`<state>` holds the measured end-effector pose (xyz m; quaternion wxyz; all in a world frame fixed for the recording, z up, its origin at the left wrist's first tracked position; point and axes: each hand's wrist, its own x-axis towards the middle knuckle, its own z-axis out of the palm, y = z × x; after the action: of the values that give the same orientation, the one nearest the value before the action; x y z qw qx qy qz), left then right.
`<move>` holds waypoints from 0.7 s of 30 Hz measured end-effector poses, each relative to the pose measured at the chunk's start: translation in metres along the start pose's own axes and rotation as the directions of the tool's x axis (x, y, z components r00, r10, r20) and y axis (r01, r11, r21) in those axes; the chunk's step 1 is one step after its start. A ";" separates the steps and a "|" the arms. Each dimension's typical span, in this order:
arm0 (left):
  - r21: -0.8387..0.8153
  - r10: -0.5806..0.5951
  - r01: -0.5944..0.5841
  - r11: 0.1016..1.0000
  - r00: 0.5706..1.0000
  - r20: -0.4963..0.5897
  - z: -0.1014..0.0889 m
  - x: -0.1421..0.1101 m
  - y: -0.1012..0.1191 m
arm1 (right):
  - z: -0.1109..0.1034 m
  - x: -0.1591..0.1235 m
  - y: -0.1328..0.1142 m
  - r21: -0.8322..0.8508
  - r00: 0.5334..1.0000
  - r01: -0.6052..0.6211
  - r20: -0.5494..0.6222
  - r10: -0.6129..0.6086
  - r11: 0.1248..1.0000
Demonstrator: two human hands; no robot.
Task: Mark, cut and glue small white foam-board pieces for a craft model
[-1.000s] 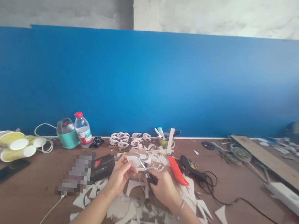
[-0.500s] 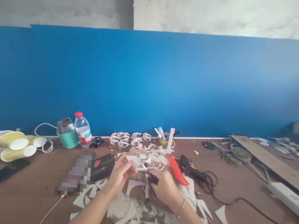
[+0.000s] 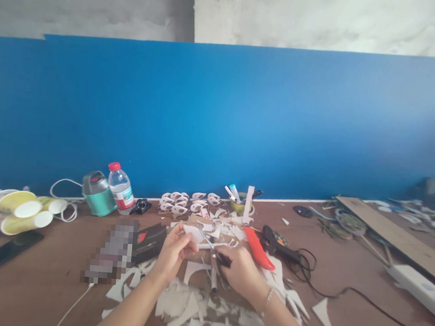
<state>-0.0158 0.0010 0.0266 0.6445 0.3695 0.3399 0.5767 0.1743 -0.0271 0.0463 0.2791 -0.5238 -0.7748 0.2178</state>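
Pinched between the thumb and fingers of my left hand is a small white paper piece with a rounded edge. My right hand grips scissors by their dark handles; the blades point up and left and reach the edge of the paper piece. Whether the blades are fully closed is too small to tell. White paper scraps lie under and in front of both hands. A red curved cutout rests just beyond my right hand.
Several small white cutouts stand by the blue partition, near a pen holder. A glue gun trails its black cord to the right. At left are a bottle, paper cups and a blurred-out phone-like object.
Both hands stay almost in place. The left hand and the paper piece have shifted very slightly left; the scissors still meet the paper's edge.
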 end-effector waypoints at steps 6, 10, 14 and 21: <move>-0.009 -0.001 0.001 1.000 1.000 0.000 0.000 0.000 -0.001 | -0.004 -0.001 -0.004 -0.011 1.000 -0.019 0.022 0.019 1.000; -0.005 0.008 -0.008 1.000 1.000 -0.003 -0.001 0.000 -0.001 | -0.004 -0.001 -0.003 -0.051 1.000 0.011 0.012 -0.011 0.999; 0.014 0.020 -0.020 1.000 1.000 -0.009 -0.001 -0.001 0.000 | -0.001 0.002 0.003 -0.053 1.000 -0.006 -0.001 0.006 0.999; 0.122 -0.082 0.084 0.989 0.996 -0.020 0.003 -0.001 -0.003 | 0.010 0.003 0.012 0.250 0.978 0.032 -0.206 0.021 0.968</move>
<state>-0.0122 0.0000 0.0258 0.6415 0.3894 0.3947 0.5302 0.1755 -0.0202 0.0317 0.4233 -0.5016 -0.7090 0.2578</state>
